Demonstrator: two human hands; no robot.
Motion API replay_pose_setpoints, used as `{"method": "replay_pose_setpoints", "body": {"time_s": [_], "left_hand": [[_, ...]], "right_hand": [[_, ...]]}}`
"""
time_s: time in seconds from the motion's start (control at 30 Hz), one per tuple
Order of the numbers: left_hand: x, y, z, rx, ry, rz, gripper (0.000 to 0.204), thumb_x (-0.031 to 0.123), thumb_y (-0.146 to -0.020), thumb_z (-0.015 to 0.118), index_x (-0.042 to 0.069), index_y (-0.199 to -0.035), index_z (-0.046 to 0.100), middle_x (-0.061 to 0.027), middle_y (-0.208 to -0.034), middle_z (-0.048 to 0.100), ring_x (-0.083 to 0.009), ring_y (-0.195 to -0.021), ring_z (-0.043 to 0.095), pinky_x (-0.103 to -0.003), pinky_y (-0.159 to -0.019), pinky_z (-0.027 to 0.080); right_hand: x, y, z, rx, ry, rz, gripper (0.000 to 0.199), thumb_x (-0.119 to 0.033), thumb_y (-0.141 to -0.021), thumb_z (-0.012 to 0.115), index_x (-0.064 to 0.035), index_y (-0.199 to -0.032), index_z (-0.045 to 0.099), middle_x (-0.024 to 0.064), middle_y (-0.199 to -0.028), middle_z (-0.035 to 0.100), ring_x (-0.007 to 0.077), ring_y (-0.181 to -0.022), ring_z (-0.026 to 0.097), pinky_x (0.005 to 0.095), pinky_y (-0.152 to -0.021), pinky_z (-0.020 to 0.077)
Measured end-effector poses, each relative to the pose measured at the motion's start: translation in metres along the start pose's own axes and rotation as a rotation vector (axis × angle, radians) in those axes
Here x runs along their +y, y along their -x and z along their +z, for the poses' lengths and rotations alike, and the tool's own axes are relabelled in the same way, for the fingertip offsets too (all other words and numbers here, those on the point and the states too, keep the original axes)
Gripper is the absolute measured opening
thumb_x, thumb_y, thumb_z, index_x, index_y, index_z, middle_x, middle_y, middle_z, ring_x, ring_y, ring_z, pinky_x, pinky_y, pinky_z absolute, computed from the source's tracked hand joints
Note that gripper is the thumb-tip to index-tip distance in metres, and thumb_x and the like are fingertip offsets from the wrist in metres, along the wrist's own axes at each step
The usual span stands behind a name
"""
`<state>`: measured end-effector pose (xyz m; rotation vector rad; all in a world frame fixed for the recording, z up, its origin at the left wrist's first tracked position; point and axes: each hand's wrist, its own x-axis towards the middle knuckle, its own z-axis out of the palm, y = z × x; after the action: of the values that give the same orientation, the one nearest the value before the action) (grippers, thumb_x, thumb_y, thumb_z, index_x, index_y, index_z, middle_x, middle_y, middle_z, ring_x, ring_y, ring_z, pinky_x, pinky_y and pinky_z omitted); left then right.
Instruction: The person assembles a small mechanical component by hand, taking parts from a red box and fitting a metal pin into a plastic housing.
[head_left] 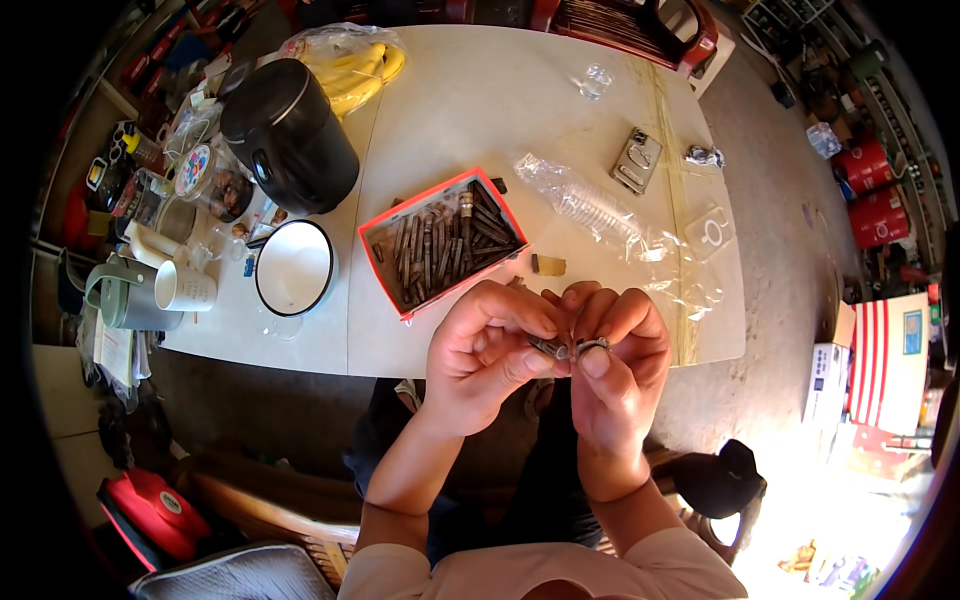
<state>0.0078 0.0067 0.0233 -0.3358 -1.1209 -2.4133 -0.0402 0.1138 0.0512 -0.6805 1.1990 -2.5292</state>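
Above the table's near edge, my left hand (480, 350) and my right hand (618, 365) meet with their fingertips almost touching. Pinched between the left thumb and fingers is a short dark metal cylinder (548, 347). A small shiny metal piece (591, 345), partly covered by fingers, sits between the right thumb and fingers; its exact kind is unclear. Just beyond the left hand lies an open box with a red rim (382, 274), holding many dark, slender metal rods (440, 245). Beside it rests a small yellowish block (548, 264).
On the table (480, 110), a black lidded container (290, 140), bananas (355, 80), a white bowl (295, 268) and a white mug (185, 287) stand left. A clear plastic sleeve (590, 205) and a metal case (637, 160) lie right. A wooden chair (270, 505) is below.
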Motion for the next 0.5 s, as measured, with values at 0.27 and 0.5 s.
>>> {"method": "replay_pose_setpoints", "body": {"time_s": [0.27,0.5], "left_hand": [[-0.001,0.001,0.004,0.066,-0.047,0.011,0.020,0.011,-0.085,0.064,0.002,-0.092,0.047,-0.0164,-0.085,0.057,-0.0168,-0.072,0.055,-0.030,-0.075,0.045],[-0.010,0.002,-0.003,-0.029,-0.137,0.129,0.015,0.002,-0.088,0.057,-0.003,-0.099,0.050,-0.0152,-0.093,0.057,-0.0187,-0.077,0.060,-0.030,-0.074,0.051]], "right_hand": [[0.000,-0.002,-0.001,0.005,-0.010,0.028,0.018,0.007,-0.072,0.065,-0.0039,-0.075,0.052,0.0064,-0.077,0.055,0.0188,-0.084,0.051,0.0374,-0.087,0.0448],[0.000,-0.003,-0.003,0.023,-0.002,0.025,0.016,0.008,-0.074,0.063,-0.0034,-0.075,0.051,0.0052,-0.073,0.053,0.0172,-0.080,0.050,0.0355,-0.084,0.0459]]}}
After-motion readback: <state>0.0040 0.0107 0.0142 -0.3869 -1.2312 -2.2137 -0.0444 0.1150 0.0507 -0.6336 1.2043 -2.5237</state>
